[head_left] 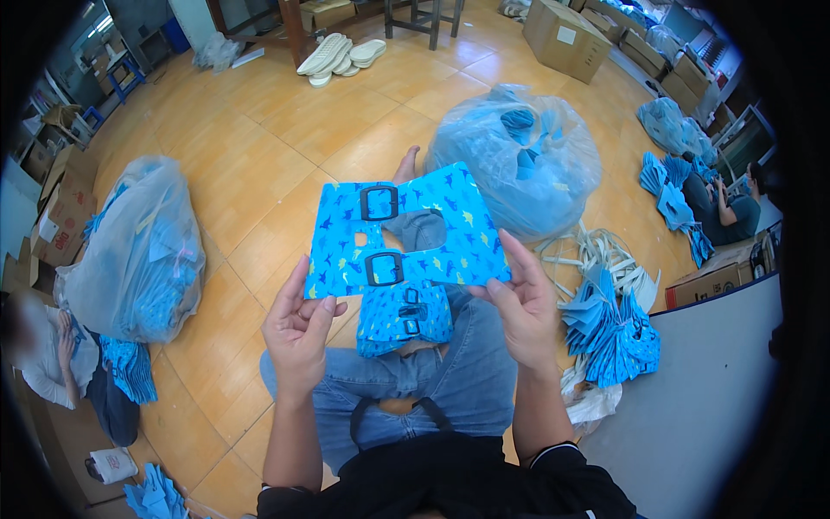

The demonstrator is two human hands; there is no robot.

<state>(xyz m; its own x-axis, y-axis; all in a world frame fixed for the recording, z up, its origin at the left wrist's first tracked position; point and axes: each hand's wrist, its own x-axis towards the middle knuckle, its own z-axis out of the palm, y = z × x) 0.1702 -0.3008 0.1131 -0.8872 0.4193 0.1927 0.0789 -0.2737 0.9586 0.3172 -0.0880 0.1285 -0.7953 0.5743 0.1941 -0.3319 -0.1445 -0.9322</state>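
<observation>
I hold a flat blue sandal upper (462, 221) stretched out before me, its print made of small dark-blue and yellow figures. Two black buckles sit on its left half, and jeans show through its rounded cut-out. My left hand (298, 333) pinches the lower left corner between thumb and fingers. At the lower right corner, my right hand (525, 307) grips the edge, thumb on top. Below it, between my folded legs, lies a stack of similar uppers (372, 333) with black buckles.
Clear plastic bags (553, 208) of blue pieces stand ahead right and to the left. Beside my right arm are bundled blue pieces (618, 346) and pale straps (605, 255). Pale soles (327, 54) and cardboard boxes (566, 39) lie farther off. Two people sit at the sides.
</observation>
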